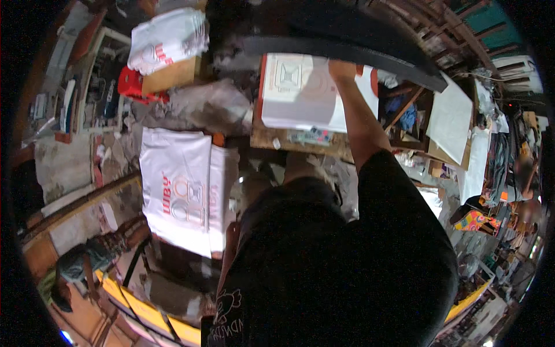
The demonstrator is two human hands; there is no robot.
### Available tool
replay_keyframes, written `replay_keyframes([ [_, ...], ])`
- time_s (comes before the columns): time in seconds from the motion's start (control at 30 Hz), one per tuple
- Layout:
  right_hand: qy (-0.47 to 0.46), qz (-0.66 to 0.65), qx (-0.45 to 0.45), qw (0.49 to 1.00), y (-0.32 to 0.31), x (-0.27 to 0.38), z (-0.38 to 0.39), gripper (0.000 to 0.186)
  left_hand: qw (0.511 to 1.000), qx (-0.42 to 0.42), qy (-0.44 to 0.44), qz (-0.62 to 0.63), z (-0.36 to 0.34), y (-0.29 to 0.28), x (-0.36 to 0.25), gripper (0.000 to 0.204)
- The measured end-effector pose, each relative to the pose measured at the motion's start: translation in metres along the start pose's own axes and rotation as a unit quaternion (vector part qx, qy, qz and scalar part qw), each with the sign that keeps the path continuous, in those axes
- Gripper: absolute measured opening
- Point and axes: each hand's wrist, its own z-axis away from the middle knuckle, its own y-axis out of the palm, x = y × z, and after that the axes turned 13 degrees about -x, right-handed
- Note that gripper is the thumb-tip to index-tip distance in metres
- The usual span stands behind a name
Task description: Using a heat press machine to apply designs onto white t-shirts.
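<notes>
My right hand (344, 70) reaches forward to the far part of a white rectangular panel (306, 113) with red-brown edges. The panel bears a dark square outline and a faint curved print, and lies on a wooden table (300, 143). A wide dark slab (352, 51) crosses above the hand; the fingers are too small and shadowed to read. A strip of my left forearm shows beside my dark shirt, but its hand is out of sight. To the left hang or lie white printed cloths (176, 185) with red lettering and a figure.
A folded stack of white printed cloths (167, 43) sits on a brown box (173, 75), with a red plastic item (132, 84) beside it. At the right a white board (450, 118) leans near cluttered shelves. A yellow bar (150, 315) runs along the lower left.
</notes>
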Motion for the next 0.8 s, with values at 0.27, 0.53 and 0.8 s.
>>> replay_keyframes([
  [0.27,-0.144,-0.061,0.146,0.977,-0.044,-0.002,0.039,0.042,0.998,-0.031,-0.039,-0.025,0.008,0.052,0.017,0.046],
  [0.53,-0.258,-0.236,-0.101,0.931,-0.016,0.035,0.018,0.03,0.994,-0.042,-0.089,-0.054,0.007,0.052,-0.058,0.04],
  [0.8,-0.195,0.147,0.101,0.965,0.02,0.017,-0.007,0.021,0.988,-0.083,-0.13,-0.028,0.017,0.061,-0.052,0.047],
])
